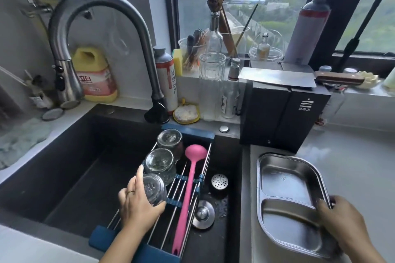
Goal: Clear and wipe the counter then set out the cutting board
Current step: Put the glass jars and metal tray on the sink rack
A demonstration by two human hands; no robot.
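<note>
My left hand [136, 205] is wrapped around an upturned glass jar [154, 188] at the near end of the blue-ended drying rack [181, 209] that spans the dark sink [74, 166]. Two more upturned glass jars [162, 162] stand behind it on the rack, beside a pink ladle [188, 190]. My right hand [339, 215] grips the right rim of a divided steel tray [286, 203] lying on the grey counter [352, 156] right of the sink. No cutting board is in view.
A curved steel faucet [89, 27] arches over the sink. A black box appliance [282, 113] stands behind the tray. Bottles, glasses and cups crowd the windowsill [213, 66]. A yellow detergent jug [94, 74] and a grey cloth [19, 138] sit at left. A drain cover [203, 213] and strainer [220, 181] lie in the sink.
</note>
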